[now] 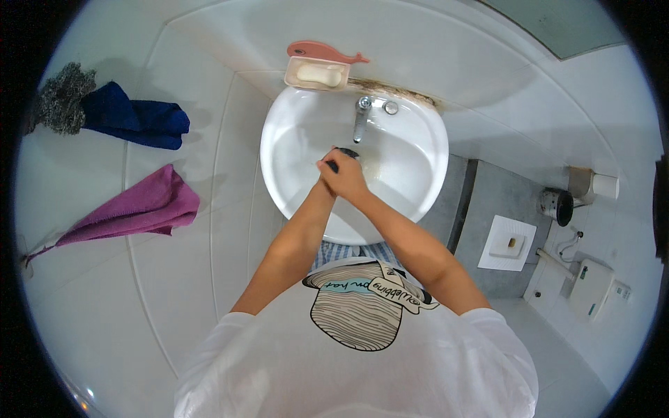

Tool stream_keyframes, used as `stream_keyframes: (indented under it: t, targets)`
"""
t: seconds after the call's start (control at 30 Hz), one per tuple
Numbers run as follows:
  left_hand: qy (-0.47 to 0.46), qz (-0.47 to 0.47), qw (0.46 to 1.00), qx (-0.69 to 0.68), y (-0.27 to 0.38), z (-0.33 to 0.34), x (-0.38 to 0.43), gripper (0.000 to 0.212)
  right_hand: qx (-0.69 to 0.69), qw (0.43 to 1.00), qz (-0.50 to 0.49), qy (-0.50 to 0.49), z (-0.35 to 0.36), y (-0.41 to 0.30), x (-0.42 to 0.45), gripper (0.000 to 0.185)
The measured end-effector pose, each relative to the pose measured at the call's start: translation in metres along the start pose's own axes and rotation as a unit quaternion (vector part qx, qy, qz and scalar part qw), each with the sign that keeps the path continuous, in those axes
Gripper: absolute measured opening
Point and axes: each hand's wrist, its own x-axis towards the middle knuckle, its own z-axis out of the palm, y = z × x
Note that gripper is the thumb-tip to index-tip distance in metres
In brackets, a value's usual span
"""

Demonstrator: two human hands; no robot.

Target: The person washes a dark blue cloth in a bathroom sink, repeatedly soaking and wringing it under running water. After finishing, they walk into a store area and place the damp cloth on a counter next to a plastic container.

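Both of my hands are together over the white ceramic washbasin [292,172], in front of the chrome faucet [361,117]. My right hand [349,175] is closed around a dark object [347,152], whose kind I cannot tell. My left hand [325,176] lies against it from the left, partly hidden by the right one, so its grip is unclear. A bar of pale soap [319,75] rests in a pink whale-shaped soap dish [326,50] at the basin's back left rim. A round chrome knob [390,107] sits right of the faucet.
On the left wall hang a blue towel [138,116], a purple towel [136,209] and a grey fuzzy item [68,99]. To the right are a squat toilet [507,243], a dark bin [557,206], a toilet paper roll [606,186] and a white cistern [591,287]. Brown stains mark the basin's back edge.
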Motion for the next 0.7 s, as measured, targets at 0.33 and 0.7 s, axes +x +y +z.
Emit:
stream_keyframes:
  t: [0.33, 0.7]
  targets:
    - [0.329, 0.030, 0.932, 0.149, -0.011, 0.085, -0.025, 0.029, 0.192, 0.933, 0.303, 0.026, -0.044, 0.096, 0.009, 0.035]
    - [0.220, 0.220, 0.513, 0.800, -0.024, 0.103, -0.042, 0.039, 0.681, 0.604, 0.414, -0.030, 0.005, 0.062, -0.050, 0.049]
